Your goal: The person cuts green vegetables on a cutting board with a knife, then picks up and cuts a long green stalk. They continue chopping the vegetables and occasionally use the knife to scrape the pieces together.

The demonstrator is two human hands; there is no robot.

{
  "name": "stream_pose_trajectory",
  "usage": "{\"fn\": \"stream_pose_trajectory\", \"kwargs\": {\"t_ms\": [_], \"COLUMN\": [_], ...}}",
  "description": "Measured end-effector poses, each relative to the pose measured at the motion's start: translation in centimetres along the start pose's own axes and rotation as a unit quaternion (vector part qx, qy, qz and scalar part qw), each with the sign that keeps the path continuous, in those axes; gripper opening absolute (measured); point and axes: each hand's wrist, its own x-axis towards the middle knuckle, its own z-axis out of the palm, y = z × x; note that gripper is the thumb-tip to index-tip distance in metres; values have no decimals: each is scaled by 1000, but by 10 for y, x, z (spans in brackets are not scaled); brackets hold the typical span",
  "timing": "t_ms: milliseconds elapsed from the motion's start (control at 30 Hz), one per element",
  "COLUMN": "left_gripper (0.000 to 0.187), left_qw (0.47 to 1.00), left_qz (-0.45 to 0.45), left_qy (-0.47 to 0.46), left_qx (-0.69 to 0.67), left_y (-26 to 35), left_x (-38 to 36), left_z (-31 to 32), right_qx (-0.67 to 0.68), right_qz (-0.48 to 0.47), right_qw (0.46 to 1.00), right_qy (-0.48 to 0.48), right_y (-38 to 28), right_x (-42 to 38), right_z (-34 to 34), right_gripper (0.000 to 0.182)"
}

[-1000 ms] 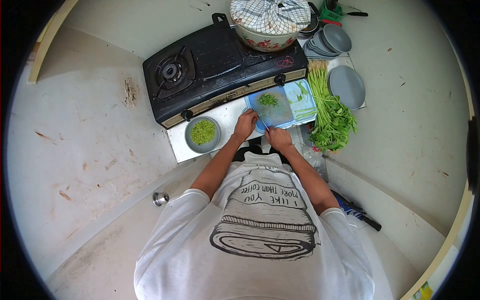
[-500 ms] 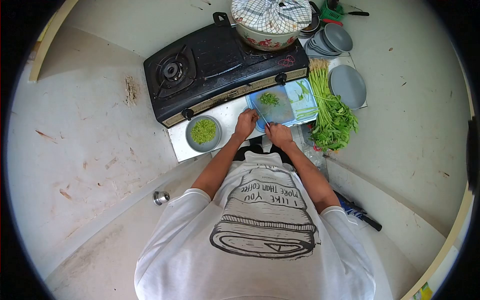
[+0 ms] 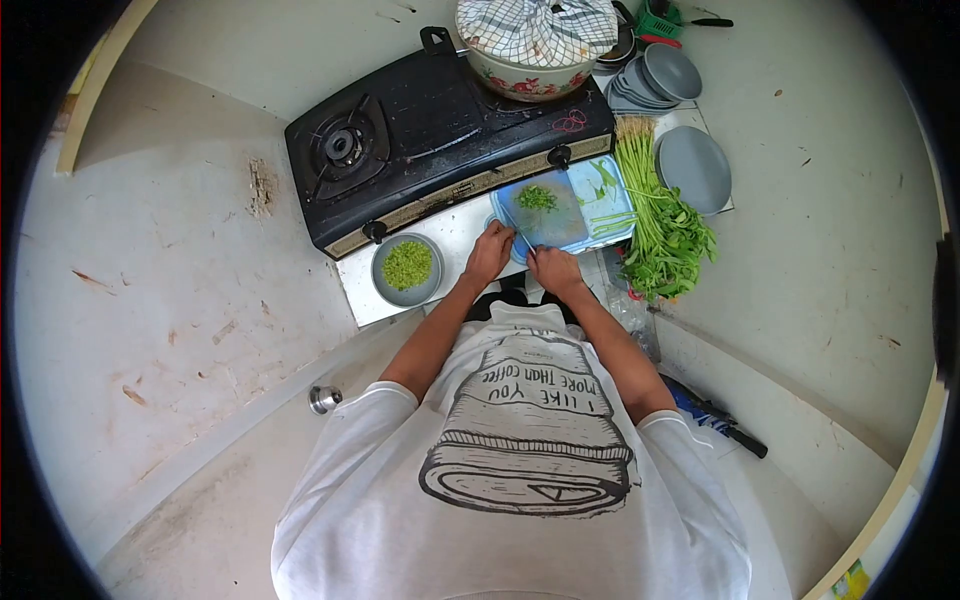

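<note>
At the near edge of the blue cutting board (image 3: 562, 232), my right hand (image 3: 554, 270) is closed on the handle of a knife (image 3: 525, 238). The blade points up and left over the board. Close to the blade is my left hand (image 3: 489, 250), its fingers pressed together at the board's left edge; what they hold is too small to name. Chopped greens (image 3: 537, 198) lie in a small pile on the board. Cut stems and leaves (image 3: 604, 183) rest in the light blue tray (image 3: 620, 212) on the right. A grey bowl (image 3: 381, 287) holds chopped green pieces (image 3: 408, 265).
Behind the board stands a black gas stove (image 3: 430, 130) with a cloth-covered pot (image 3: 530, 82). A large bunch of leafy greens (image 3: 660, 225) lies right of the board, beside grey plates (image 3: 694, 170) and stacked grey bowls (image 3: 672, 73).
The whole view has shifted slightly. Both hands stay at the board's near edge, with the knife still in my right hand.
</note>
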Motion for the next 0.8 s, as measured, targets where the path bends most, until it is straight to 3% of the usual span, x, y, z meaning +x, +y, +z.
{"fn": "stream_pose_trajectory", "kwargs": {"t_ms": [533, 800], "left_gripper": [8, 14], "left_qw": [999, 1000], "left_qz": [-31, 8], "left_qy": [12, 12], "left_qx": [-24, 9], "left_y": [4, 11], "left_x": [8, 2], "left_z": [2, -1], "right_qx": [9, 13], "right_qz": [-13, -9], "right_qw": [1000, 1000], "right_qy": [-8, 4], "right_y": [4, 1], "right_x": [-22, -1], "right_z": [-11, -2], "right_gripper": [46, 47]}}
